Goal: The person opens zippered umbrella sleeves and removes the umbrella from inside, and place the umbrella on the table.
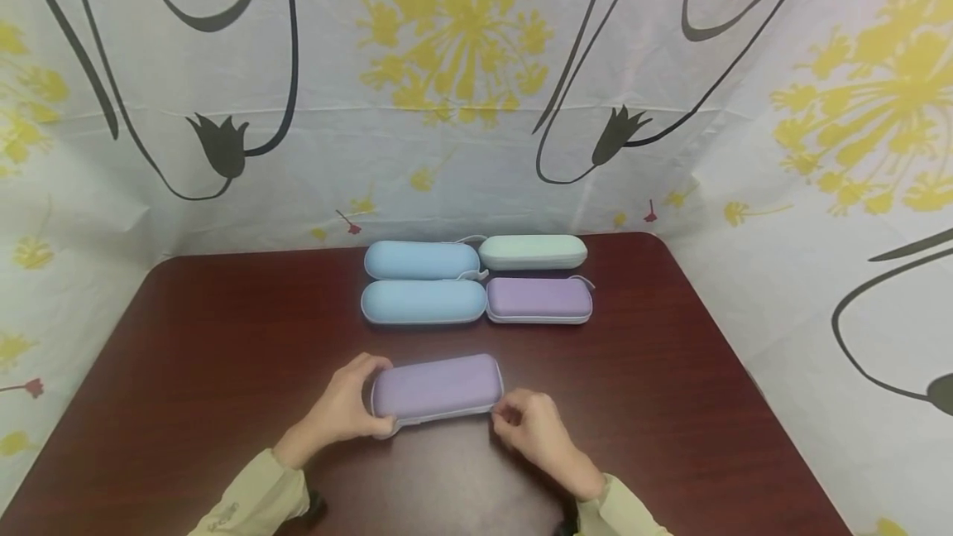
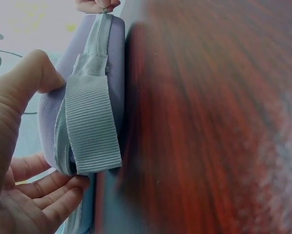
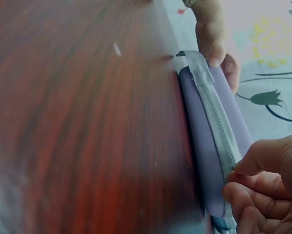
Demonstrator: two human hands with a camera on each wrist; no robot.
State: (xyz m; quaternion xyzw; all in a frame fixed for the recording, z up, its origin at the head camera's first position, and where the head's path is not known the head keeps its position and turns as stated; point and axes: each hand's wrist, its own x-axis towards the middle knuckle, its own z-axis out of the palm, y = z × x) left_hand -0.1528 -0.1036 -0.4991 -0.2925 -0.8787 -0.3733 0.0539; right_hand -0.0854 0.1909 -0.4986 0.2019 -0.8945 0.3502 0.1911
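Note:
A purple zippered hard case lies near the front middle of the table, its right end turned slightly away. My left hand grips its left end, thumb on the near side and fingers round the far side. A grey ribbed strap loop hangs from that end. Along the side facing me runs a pale grey zipper. At the case's right end my right hand pinches the zipper pull between thumb and forefinger. The zipper looks closed along the stretch between the hands.
Behind the held case, two light blue cases, a mint green case and another purple case sit together in two rows. They stand near the back edge of the dark red-brown table. A flower-patterned cloth hangs behind.

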